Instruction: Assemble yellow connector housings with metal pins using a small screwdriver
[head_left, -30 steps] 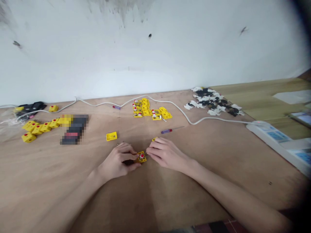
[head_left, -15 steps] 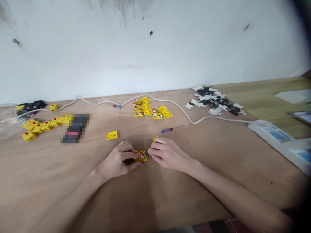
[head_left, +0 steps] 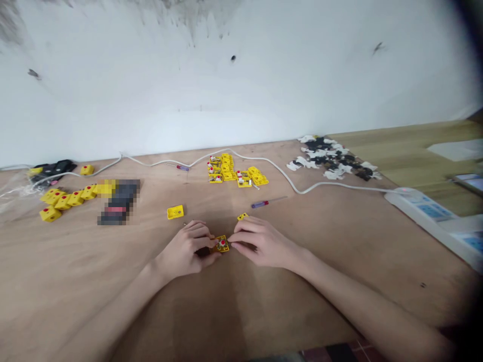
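Note:
Between my two hands lies a small yellow plastic case half (head_left: 225, 247) with a white part and a red button inside. My left hand (head_left: 186, 251) is closed on its left side, thumb and fingers at the edge. At the right edge, my right hand (head_left: 260, 242) is pinched; whatever sits in its fingertips is too small to make out. Just behind the right fingers, another yellow piece (head_left: 242, 216) is partly covered. An open yellow shell (head_left: 175, 212) rests beyond the left hand. To the upper right of the right hand lies a screwdriver (head_left: 260, 204) with a purple handle.
Several yellow case parts (head_left: 228, 168) with red buttons stand near the wall. Closed yellow boxes (head_left: 63, 202) line up at left beside a blurred-out dark object (head_left: 123, 201). A white cable (head_left: 281, 168) runs to a power strip (head_left: 422, 206). Black and white pieces (head_left: 335, 156) are heaped at back right.
My right fingertips have shifted slightly, and a thin metal-looking bit between them and the case no longer shows. My left hand keeps its hold. The whole view has shifted slightly.

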Demonstrator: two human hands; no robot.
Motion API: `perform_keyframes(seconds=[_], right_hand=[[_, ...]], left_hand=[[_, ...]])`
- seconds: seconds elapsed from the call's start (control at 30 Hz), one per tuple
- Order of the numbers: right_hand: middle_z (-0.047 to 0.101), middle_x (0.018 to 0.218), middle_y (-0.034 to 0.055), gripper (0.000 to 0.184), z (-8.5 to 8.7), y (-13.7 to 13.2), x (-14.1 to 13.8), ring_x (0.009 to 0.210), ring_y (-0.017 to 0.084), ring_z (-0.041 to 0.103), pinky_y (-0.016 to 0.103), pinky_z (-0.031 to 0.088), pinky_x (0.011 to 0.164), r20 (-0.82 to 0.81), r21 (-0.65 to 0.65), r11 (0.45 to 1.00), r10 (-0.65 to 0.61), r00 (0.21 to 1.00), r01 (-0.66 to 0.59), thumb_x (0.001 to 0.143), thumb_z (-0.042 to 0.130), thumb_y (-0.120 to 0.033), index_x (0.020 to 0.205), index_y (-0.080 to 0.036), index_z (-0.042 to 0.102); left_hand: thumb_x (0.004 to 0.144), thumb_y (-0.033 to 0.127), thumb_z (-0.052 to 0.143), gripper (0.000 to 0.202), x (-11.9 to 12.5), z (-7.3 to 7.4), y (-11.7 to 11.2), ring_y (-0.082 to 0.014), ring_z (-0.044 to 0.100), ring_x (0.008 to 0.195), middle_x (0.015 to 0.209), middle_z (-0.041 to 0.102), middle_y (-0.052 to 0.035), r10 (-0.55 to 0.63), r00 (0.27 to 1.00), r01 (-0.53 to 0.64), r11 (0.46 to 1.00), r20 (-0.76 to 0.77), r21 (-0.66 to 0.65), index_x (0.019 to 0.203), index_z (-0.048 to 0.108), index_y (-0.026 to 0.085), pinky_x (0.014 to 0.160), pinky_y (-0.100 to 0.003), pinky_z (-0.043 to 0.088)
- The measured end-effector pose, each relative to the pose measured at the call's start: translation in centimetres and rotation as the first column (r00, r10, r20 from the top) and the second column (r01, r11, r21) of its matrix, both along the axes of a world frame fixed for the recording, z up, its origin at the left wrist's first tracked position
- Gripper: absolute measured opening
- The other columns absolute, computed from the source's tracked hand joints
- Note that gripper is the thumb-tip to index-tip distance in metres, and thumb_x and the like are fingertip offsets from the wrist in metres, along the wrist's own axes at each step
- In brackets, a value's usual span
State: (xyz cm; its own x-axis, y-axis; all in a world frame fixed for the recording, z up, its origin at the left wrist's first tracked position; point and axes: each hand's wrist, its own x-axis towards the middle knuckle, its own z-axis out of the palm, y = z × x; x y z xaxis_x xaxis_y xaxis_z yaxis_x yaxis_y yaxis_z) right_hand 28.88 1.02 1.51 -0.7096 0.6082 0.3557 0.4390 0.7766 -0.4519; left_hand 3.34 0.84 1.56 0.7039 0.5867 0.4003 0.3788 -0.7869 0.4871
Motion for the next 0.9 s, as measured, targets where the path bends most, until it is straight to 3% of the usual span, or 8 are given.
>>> perform_keyframes(seconds=[0.17,0.3,0.37,0.47,0.63,0.77,0.9], right_hand=[[0.063,0.092,0.0063,0.017,-0.1,-0.1,-0.2,0.082,0.018,0.058,0.032,0.046,0.077,0.016,-0.005,1.0,0.002,1.0,-0.002,0.097,0.056,-0.021,0.099,-0.019,0.072],[0.065,0.096,0.0071,0.018,0.0,0.0,0.0,0.085,0.018,0.059,0.032,0.048,0.078,-0.027,-0.047,0.999,-0.024,0.999,0.022,0.096,0.057,-0.021,0.107,-0.019,0.071],[0.065,0.098,0.0077,0.02,0.0,0.1,0.2,0.087,0.019,0.06,0.032,0.049,0.079,-0.054,-0.06,0.997,-0.055,0.997,0.051,0.096,0.057,-0.021,0.111,-0.019,0.07],[0.066,0.098,0.0079,0.018,0.1,0.2,0.3,0.088,0.019,0.061,0.033,0.049,0.079,-0.078,-0.053,0.997,-0.059,0.995,0.054,0.095,0.059,-0.021,0.11,-0.019,0.07],[0.068,0.093,0.0053,0.013,0.0,-0.4,0.2,0.082,0.017,0.062,0.032,0.05,0.079,0.003,0.021,0.999,0.037,0.999,-0.037,0.095,0.061,-0.022,0.101,-0.02,0.072],[0.066,0.093,0.0053,0.015,0.0,-1.0,0.0,0.081,0.017,0.06,0.032,0.05,0.077,0.108,0.112,0.993,0.014,0.994,-0.026,0.096,0.058,-0.019,0.097,-0.021,0.072],[0.066,0.092,0.0051,0.019,-0.1,-1.3,-0.2,0.08,0.017,0.06,0.031,0.05,0.076,0.174,0.122,0.992,0.017,0.985,-0.039,0.097,0.054,-0.014,0.096,-0.019,0.071]], left_hand=[[0.087,0.028,0.068,0.015,-0.2,-0.7,0.0,-0.02,0.066,0.089,0.092,0.071,-0.0061,-0.002,1.0,0.002,1.0,0.007,-0.007,0.1,0.069,0.02,0.084,-0.037,0.052],[0.084,0.03,0.073,0.065,-0.7,-0.9,-0.4,-0.0232,0.064,0.105,0.114,0.069,-0.0095,0.094,0.996,-0.093,0.993,0.012,-0.067,0.142,0.044,0.022,0.095,-0.041,0.051],[0.081,0.034,0.076,0.079,-0.8,-0.7,-0.7,-0.0258,0.057,0.121,0.13,0.061,-0.0125,0.141,0.99,-0.138,0.986,0.018,-0.096,0.148,0.035,0.022,0.104,-0.044,0.047],[0.082,0.035,0.074,0.07,-0.8,-0.5,-0.9,-0.0271,0.052,0.129,0.139,0.055,-0.0139,0.14,0.989,-0.136,0.985,0.034,-0.101,0.144,0.043,0.023,0.108,-0.044,0.045],[0.089,0.027,0.066,0.045,-0.6,-0.9,-0.8,-0.0229,0.064,0.109,0.118,0.069,-0.0092,0.079,0.997,-0.079,0.992,-0.01,-0.095,0.132,0.056,0.023,0.096,-0.041,0.052],[0.088,0.029,0.069,0.044,-0.5,-1.2,-0.8,-0.0223,0.066,0.104,0.115,0.071,-0.0094,0.115,0.993,-0.113,0.986,0.006,-0.122,0.13,0.057,0.021,0.093,-0.04,0.052],[0.088,0.029,0.069,0.043,-0.6,-1.2,-0.8,-0.0225,0.066,0.104,0.115,0.071,-0.0095,0.114,0.993,-0.112,0.985,0.009,-0.13,0.129,0.058,0.02,0.093,-0.041,0.052]])
